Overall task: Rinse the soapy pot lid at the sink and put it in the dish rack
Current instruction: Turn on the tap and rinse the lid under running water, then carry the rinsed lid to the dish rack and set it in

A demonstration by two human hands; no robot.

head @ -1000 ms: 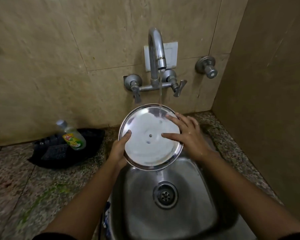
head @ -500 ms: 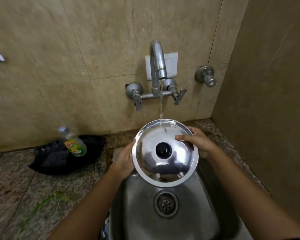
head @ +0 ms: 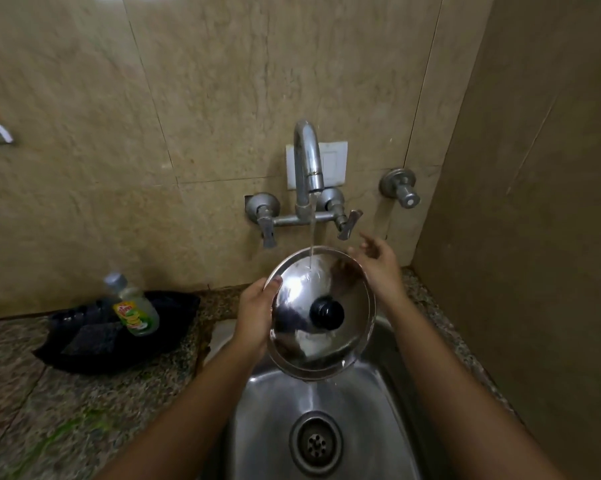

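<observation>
While tap water (head: 312, 233) strikes it, pot lid (head: 292, 303) — knob side up — hangs over sink (head: 378, 410). Left hand (head: 255, 315) grips its rim; right hand (head: 378, 268) has fingers loose, empty.

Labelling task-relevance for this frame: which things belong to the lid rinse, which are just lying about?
Job: pot lid, left hand gripping its rim, right hand beside it, running tap, sink.
Lying about: dish-soap bottle, black tray, spare wall valve.
</observation>
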